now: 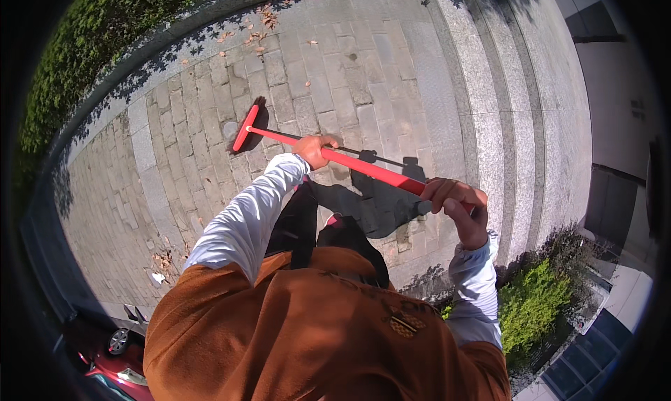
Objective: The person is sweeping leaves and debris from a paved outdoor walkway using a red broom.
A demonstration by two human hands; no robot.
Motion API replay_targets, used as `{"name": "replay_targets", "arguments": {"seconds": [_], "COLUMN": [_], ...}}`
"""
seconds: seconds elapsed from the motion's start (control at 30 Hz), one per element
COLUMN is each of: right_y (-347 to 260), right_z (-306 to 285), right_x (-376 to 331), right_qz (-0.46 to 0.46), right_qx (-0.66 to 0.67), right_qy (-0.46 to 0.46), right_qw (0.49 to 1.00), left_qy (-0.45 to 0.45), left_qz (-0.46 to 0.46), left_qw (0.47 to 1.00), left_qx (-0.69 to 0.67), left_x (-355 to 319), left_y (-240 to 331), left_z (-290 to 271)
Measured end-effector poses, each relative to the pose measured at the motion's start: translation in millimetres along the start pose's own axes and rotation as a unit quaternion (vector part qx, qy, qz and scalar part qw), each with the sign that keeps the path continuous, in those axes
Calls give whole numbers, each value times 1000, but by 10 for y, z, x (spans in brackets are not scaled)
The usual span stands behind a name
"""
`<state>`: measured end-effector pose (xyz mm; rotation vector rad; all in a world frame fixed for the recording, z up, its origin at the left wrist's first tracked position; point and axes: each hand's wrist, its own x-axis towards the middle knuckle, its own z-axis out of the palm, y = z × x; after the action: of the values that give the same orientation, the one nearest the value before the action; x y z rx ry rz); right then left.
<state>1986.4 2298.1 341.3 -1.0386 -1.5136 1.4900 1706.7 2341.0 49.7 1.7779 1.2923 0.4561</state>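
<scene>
Holds, two-handed, a long-handled red broom [360,165] outdoors in strong sun, its pole slanting from upper L to lower R. Points the wide red broom head [244,128], w/ dark bristles [261,102], at grey-tan brick-shaped paving stones [325,73], out front & to the L; can't tell from above if touching. Wraps the bare L hand [314,151] round the pole, fingers closed, btwn broom head & top end. Clasps the top end in the bare R hand [458,202], fingers curled over the pole. Casts a dark body-shaped shadow [377,212] on the stones beside the pole. Wears wrinkled white sleeves [237,209], an orange-brown sweatshirt [300,331] & black trousers [293,226].

Has pale-grey granite steps [489,121] to the R, a grey stone kerb [196,18] w/ a dense green hedge [77,59] at upper L, plus a yellow-green bush [535,307] at lower R. Shows scattered dry brown leaves [265,17] nr the kerb, well apart from the broom head; at lower L, a small white scrap [159,278] & part of a dark-red car [115,369].
</scene>
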Motion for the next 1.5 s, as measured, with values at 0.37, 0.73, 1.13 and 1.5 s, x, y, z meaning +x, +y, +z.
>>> {"name": "replay_targets", "arguments": {"seconds": [0.37,0.73,1.13,1.5], "right_y": [-1201,217,-1101,26], "right_z": [-479,-832,-2059,-2178], "right_x": [1008,2332,3886,4895], "right_qz": [-257,21,-266,-63], "right_qx": [-118,24,-185,20], "right_qy": [16,5,-14,81], "right_qw": [959,999,946,994], "left_qy": [12,-39,16,42], "left_qz": [134,-35,148,-33], "left_qw": [984,998,983,998], "left_qx": [-114,32,-110,38], "left_x": [1136,1761,4352,4411], "left_y": [1174,-451,1073,-182], "left_z": [-567,-1198,-1259,-2491]}}
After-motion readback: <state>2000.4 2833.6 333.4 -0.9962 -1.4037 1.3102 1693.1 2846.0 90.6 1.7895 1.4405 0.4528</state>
